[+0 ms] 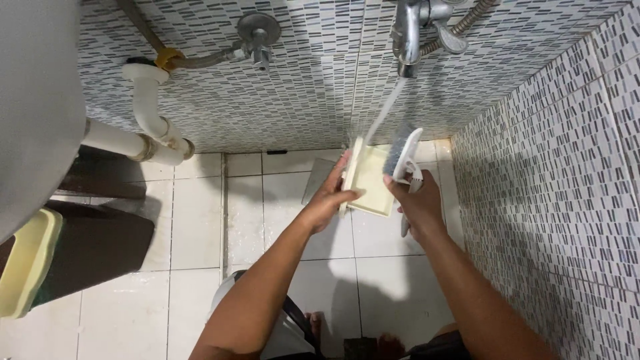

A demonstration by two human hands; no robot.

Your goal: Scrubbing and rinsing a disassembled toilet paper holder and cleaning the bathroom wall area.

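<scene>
The flat pale-yellow plastic tray (372,177) looks smooth and a bit shiny. The white plastic scrub brush (404,155) has rough dark bristles. The far silver metal tap (408,28) is glossy. The wall of small grey and white tiles (300,87) looks bumpy. The big white floor tiles (200,220) are smooth and wet-looking.

- Two hands: left hand (328,199), right hand (417,200)
- One pale yellow tray (371,179)
- One white brush (403,155)
- One running tap (410,30), far right
- One wall valve (258,33)
- One white drain pipe (148,113), far left
- One yellow-green tub (23,260), near left
</scene>
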